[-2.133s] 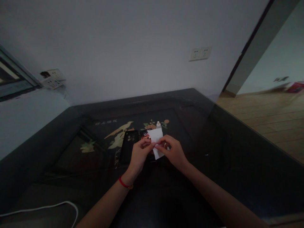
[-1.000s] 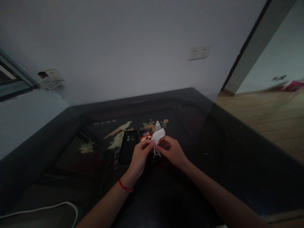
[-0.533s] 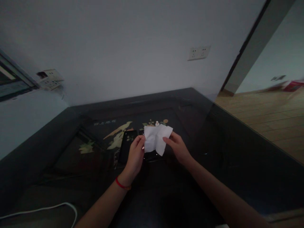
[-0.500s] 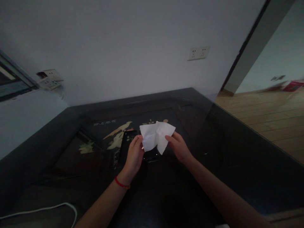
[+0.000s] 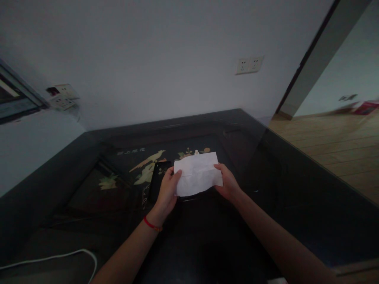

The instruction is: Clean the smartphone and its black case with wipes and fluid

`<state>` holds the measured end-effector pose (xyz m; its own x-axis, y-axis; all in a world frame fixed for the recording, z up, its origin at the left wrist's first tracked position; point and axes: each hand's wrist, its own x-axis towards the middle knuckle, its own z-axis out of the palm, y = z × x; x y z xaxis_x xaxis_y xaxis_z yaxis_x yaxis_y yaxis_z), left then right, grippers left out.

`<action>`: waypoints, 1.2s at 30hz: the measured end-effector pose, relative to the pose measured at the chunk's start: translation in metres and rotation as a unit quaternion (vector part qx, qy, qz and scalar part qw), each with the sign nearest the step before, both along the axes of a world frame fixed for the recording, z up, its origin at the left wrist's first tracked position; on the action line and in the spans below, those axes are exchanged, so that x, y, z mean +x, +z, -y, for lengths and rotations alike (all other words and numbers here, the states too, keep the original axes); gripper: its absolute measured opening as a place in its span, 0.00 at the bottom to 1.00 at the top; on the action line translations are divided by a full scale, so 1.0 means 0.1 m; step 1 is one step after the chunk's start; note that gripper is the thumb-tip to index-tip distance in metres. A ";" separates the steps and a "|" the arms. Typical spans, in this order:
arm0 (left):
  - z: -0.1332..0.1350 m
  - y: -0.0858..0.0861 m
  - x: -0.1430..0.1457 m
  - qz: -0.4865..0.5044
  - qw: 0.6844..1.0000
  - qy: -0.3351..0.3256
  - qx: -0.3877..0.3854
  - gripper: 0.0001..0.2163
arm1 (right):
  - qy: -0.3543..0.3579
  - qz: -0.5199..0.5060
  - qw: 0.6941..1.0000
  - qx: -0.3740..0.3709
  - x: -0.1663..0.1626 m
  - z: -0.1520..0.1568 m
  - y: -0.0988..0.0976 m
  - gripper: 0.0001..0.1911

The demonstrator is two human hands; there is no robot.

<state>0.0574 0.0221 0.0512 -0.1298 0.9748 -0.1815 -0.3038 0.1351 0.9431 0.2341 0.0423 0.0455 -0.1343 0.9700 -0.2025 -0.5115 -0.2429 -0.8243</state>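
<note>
A white sheet of thin paper, perhaps a tissue (image 5: pixel 199 174), is stretched between my two hands above the dark table. My left hand (image 5: pixel 169 188) grips its left edge, thumb on top. At the right edge, my right hand (image 5: pixel 227 182) pinches it between thumb and fingers. Beneath the sheet and my left hand lies a black flat object (image 5: pixel 156 181) whose right part is covered, so I cannot tell its kind. Just behind the sheet's upper edge, a small pale knob-like tip (image 5: pixel 196 152) shows.
The dark glossy table (image 5: pixel 251 221) has a bird and flower picture (image 5: pixel 151 159) on its top. A white cable (image 5: pixel 53 258) curves at the lower left. Wall sockets (image 5: pixel 249 65) sit behind, with a power strip (image 5: pixel 62 101) at left. Wooden floor (image 5: pixel 331 146) lies to the right.
The white sheet was creased in the middle with a notch at its lower edge; now it is spread out flatter and wider. My right hand has moved slightly right.
</note>
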 end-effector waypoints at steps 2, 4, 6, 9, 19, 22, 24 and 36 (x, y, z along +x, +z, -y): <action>-0.02 -0.04 -0.01 -0.034 0.999 -0.001 0.016 0.18 | 0.009 -0.006 1.000 -0.004 0.00 0.01 0.02 0.06; -0.02 -0.05 -0.02 -0.075 0.996 0.023 0.049 0.19 | 0.013 -0.013 1.000 -0.002 -0.01 0.02 0.04 0.07; 0.00 -0.02 -0.03 -0.118 0.987 0.059 0.089 0.20 | 0.011 -0.018 1.000 0.005 -0.01 0.03 0.07 0.08; 0.09 0.09 -0.01 -0.158 0.978 0.056 0.121 0.14 | -0.002 -0.024 0.999 0.027 0.00 0.05 0.13 0.12; 0.22 0.06 0.20 -0.029 0.992 -0.113 0.051 0.19 | 0.019 0.013 0.997 0.071 -0.16 0.17 0.11 0.17; 0.19 -0.01 0.17 -0.017 0.994 -0.100 0.045 0.19 | 0.031 0.052 0.995 0.081 -0.18 0.18 0.07 0.13; 0.17 -0.05 0.14 -0.014 0.995 -0.088 0.042 0.18 | 0.029 0.086 0.991 0.093 -0.15 0.16 0.06 0.10; 0.16 -0.07 0.14 -0.058 0.993 -0.085 0.049 0.19 | 0.089 0.158 0.981 0.070 -0.01 0.05 -0.02 0.17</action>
<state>0.0719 0.0058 0.0446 0.0243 0.9966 -0.0787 -0.1733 0.0818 0.9815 0.2334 0.0370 0.0438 -0.2565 0.9579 -0.1287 -0.1852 -0.1794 -0.9662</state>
